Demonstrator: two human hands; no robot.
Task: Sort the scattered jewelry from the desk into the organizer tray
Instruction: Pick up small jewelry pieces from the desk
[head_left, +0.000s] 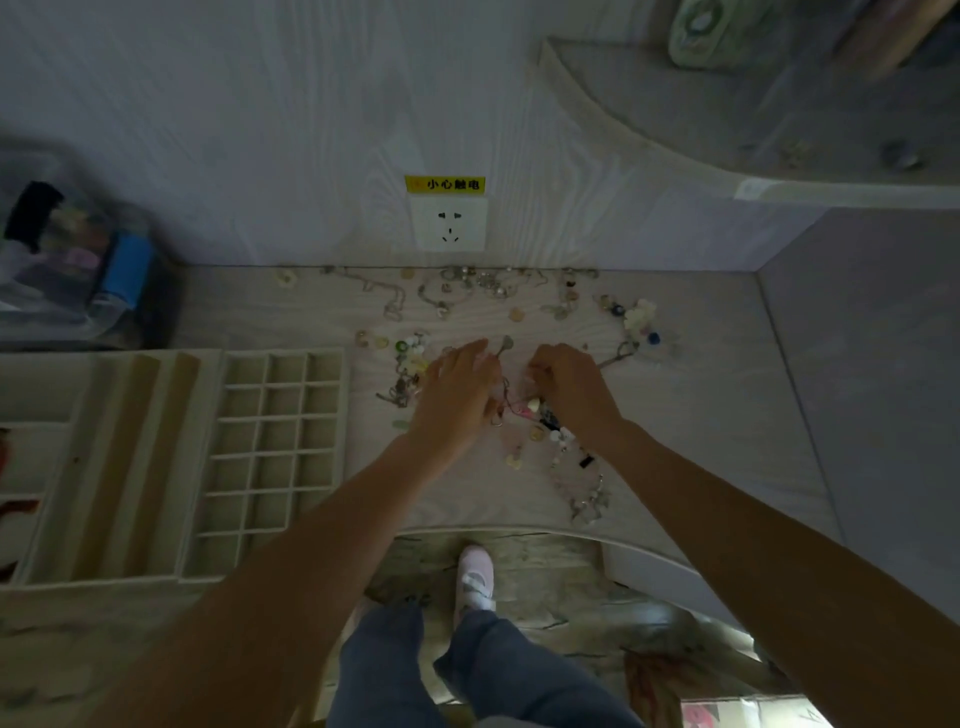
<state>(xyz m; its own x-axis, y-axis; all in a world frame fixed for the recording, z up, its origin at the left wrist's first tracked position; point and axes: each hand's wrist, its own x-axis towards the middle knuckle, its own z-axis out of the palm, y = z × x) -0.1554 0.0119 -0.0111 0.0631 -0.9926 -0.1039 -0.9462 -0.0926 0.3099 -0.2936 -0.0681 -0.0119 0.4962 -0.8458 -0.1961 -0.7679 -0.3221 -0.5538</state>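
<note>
Both hands sit mid-desk: the left hand (457, 395) has fingers spread over a thin chain (501, 410), and the right hand (569, 389) curls to pinch it. Shiny beads and chains (467, 291) lie scattered at 12 o'clock. The pale organizer tray (280, 441), with little square boxes, is at 9 o'clock.

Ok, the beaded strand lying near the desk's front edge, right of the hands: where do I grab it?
Probably pinch the beaded strand mid-length from above, coming in from the open desk on its right. It lies flat and runs front to back, and that side looks free of other pieces, unlike the cluttered end by the right hand.
</note>
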